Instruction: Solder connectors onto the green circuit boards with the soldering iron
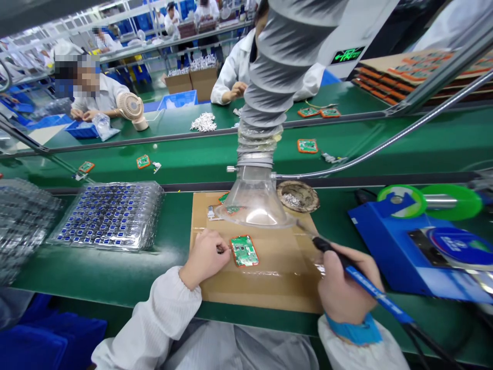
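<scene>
At the left edge of the board [244, 250], flat on cardboard [269, 288], the left hand [206, 257] pinches a small part [221, 250]; right of the board the right hand [344, 290] wraps its grip round the iron [362, 281]; a slipped pinch could skew the joint.

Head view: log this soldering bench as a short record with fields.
left hand: pinches a small part at the left edge of the circuit board
right hand: wrapped around the soldering iron, tip clear of the board
circuit board: green, flat on the cardboard mat
fume hood: clear funnel hanging over the mat's far edge
tray: clear, rows of blue parts, left of the mat
right side: blue station, green solder spool
beyond: conveyor belt carrying boards, people seated across it
</scene>
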The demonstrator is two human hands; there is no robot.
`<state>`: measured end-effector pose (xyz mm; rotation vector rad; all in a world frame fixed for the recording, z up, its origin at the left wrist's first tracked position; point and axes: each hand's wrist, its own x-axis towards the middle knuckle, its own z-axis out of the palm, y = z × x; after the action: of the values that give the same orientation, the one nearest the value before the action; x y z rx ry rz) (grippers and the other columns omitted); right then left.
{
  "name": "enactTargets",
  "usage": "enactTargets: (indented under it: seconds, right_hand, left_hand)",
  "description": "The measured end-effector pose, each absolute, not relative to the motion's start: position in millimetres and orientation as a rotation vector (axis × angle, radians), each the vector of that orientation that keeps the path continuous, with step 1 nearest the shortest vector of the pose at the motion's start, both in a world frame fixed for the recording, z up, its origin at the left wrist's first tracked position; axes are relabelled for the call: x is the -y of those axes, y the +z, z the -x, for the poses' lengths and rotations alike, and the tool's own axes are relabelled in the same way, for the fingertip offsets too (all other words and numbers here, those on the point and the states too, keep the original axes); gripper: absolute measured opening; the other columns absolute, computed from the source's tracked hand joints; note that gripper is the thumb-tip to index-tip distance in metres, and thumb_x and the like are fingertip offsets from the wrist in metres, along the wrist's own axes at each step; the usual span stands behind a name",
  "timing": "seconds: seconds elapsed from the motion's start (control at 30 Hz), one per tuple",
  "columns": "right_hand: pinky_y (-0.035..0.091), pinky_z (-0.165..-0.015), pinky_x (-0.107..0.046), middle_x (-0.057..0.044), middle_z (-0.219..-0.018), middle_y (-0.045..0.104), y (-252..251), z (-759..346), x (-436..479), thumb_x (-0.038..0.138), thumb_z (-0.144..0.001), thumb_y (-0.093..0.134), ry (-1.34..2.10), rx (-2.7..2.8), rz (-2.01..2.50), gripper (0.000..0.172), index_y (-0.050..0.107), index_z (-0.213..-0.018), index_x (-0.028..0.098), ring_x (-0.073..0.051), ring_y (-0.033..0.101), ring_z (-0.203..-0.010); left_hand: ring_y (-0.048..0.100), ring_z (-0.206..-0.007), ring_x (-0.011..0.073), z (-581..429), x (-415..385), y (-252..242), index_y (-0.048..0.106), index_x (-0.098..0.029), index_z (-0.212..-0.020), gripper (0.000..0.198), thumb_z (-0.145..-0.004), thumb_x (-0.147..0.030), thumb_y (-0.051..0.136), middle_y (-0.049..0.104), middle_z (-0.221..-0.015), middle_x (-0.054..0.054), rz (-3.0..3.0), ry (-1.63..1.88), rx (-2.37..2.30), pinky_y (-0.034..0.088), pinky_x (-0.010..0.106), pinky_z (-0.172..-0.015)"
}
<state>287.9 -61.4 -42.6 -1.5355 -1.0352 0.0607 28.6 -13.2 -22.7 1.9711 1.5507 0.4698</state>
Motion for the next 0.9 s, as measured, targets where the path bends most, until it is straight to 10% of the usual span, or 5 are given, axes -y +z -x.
enactTargets:
  seconds: [0.2,0.6,0.9]
  right_hand:
    - [0.055,-0.092,-0.041,-0.012,-0.113,0.072,-38.1,-304.7,29.1,0.043,-0.088,0.068,0.141,1.159,1.594,0.041,0.069,-0.120,0.018,-0.028,0.070,-0.101]
    - [0.056,-0.080,-0.036,-0.013,-0.104,0.075,-31.9,-296.6,42.1,0.044,-0.084,0.069,0.146,1.048,1.648,0.036,0.074,-0.109,0.019,-0.028,0.072,-0.091]
    - [0.054,-0.081,-0.050,-0.015,-0.101,0.075,-17.9,-294.6,41.9,0.043,-0.075,0.070,0.238,0.983,1.699,0.033,0.074,-0.102,0.025,-0.037,0.073,-0.092]
  left_hand:
    - [0.055,-0.087,0.0207,-29.3,16.1,-17.2,0.063,-0.019,-0.066,0.014,-0.078,-0.012,0.066,0.066,-0.080,0.002,-1.987,0.415,-1.529,0.040,0.036,-0.084]
    - [0.071,-0.073,0.0154,29.0,-11.3,18.4,0.050,-0.019,-0.081,0.022,-0.086,-0.039,0.058,0.071,-0.098,0.008,-0.983,0.580,-1.309,0.054,0.025,-0.060]
    - [0.063,-0.082,0.0165,16.2,-2.7,6.8,0.063,-0.023,-0.118,0.040,-0.079,-0.015,0.061,0.067,-0.095,0.002,-1.966,0.296,-1.404,0.051,0.028,-0.076]
